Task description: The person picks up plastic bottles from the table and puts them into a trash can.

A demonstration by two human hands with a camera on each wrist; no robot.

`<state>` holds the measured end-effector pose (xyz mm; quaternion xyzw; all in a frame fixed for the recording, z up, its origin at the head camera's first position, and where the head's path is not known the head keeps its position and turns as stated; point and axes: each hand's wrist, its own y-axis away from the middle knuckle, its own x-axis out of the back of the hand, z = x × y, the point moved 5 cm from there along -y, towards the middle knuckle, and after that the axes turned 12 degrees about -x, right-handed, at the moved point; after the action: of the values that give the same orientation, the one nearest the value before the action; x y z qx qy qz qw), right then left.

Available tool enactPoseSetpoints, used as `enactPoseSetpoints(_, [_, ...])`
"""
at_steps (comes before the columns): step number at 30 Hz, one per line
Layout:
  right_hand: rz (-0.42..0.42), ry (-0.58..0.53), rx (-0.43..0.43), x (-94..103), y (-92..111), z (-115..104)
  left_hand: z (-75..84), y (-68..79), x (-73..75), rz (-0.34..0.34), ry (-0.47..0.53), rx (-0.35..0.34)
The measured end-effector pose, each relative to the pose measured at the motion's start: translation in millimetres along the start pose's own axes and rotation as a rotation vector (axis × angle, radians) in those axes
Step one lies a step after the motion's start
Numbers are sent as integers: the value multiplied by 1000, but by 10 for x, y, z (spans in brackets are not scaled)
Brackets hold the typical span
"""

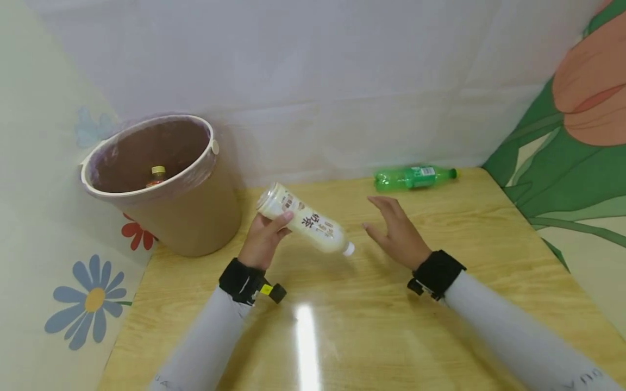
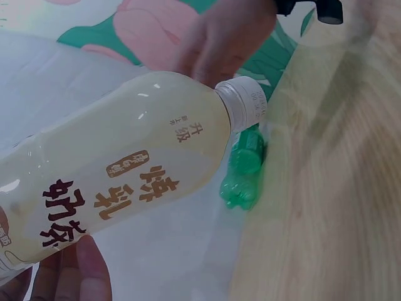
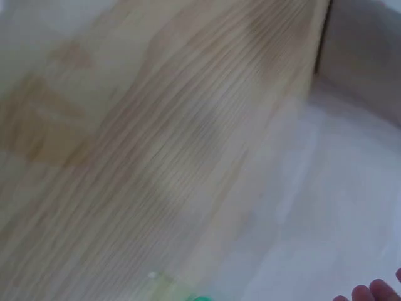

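My left hand point(image 1: 264, 236) grips a milk tea bottle point(image 1: 313, 224) near its base, thumb across the label. The bottle is tilted over the table, its white cap point(image 2: 243, 102) pointing down and to the right in the head view. To the right of that cap, my right hand point(image 1: 398, 231) is held in the air with thumb and fingers spread apart, holding nothing. Beyond it a green plastic bottle point(image 1: 398, 179) lies on its side at the back of the table. Only a few fingertips point(image 3: 380, 290) of the right hand show in the right wrist view.
A brown bin point(image 1: 195, 217) with a pale rim and a clear liner stands at the back left of the wooden table point(image 1: 367, 336). Inside it shows a bottle with a yellow cap point(image 1: 158, 170). White sheeting point(image 1: 318, 81) hangs behind, and flower-painted panels point(image 1: 587, 163) flank the table.
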<state>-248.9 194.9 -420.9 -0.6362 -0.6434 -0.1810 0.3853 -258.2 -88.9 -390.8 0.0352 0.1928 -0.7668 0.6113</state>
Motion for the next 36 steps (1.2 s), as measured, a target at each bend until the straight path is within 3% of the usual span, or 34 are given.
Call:
enactPoseSetpoints(14, [-20, 159, -239, 115, -658, 868, 713, -77, 300, 66, 17, -151])
enactPoseSetpoints(21, [57, 371, -162, 68, -887, 1105, 1038, -79, 368, 54, 1, -205])
enactPoseSetpoints(28, [45, 564, -112, -4, -1106, 1354, 1362, -92, 468, 56, -28, -251])
enactPoseSetpoints(36, [-9, 603, -176, -11, -1251, 1427, 1865, -152, 602, 62, -45, -382])
